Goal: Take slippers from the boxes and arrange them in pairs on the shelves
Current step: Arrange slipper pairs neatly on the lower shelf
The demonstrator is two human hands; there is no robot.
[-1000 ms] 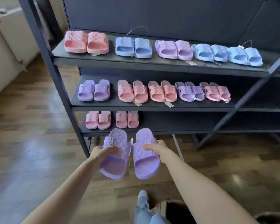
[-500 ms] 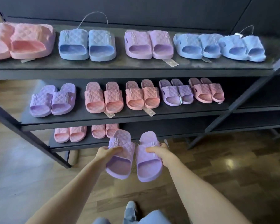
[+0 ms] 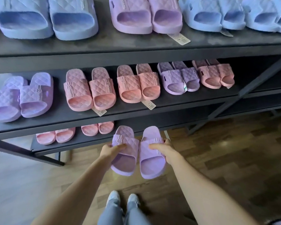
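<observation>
Left hand (image 3: 111, 149), right hand (image 3: 162, 149) each clamp a lilac quilted rubber slipper (image 3: 125, 161); long axes aim just right of lowest pink quilted slipper pair (image 3: 90, 129).

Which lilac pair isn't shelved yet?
The held pair: left hand grips one slipper, right hand the other slipper, before the bottom shelf. The others rest on the top shelf and middle shelf.
</observation>
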